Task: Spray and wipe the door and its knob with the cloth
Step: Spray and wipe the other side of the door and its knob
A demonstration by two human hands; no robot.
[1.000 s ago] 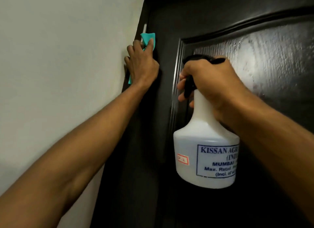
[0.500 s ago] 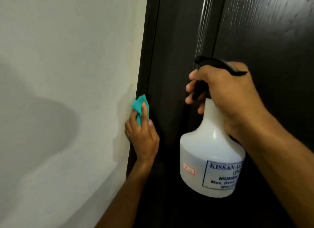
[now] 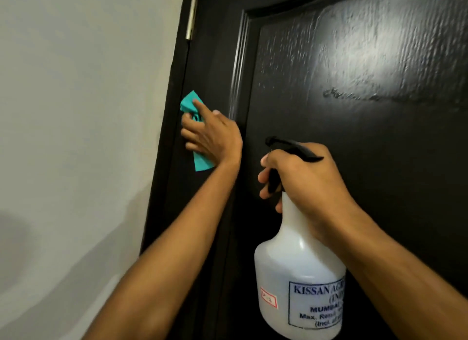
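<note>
Door fills the right of your view, dark and glossy, with a sheen and fine droplets across the raised panel that look like spray sitting on it. You're working its hinge-side edge right now: your left hand has the teal cloth pressed against the dark strip beside the wall, index finger stretched out along the cloth, the other fingers curled into its folds, a tail of fabric hanging below your palm. A metal hinge shows just above, on that same edge.

Your right hand is wrapped round the neck of the spray bottle, fingers on the black trigger, nozzle aimed towards the door near the moulding. Both grips are full: one on cloth, one on bottle.

My read: you're in the wiping stage, edge first, with the big panel not yet done. The knob isn't in view at all, so that part looks to be ahead of you.

Next move calls for bringing the cloth across the moulding onto the wet panel and taking broad passes before the drops run. Keep the bottle hand clear of your wiping arm, and mind the grooves of the moulding, where liquid is likely to collect.
</note>
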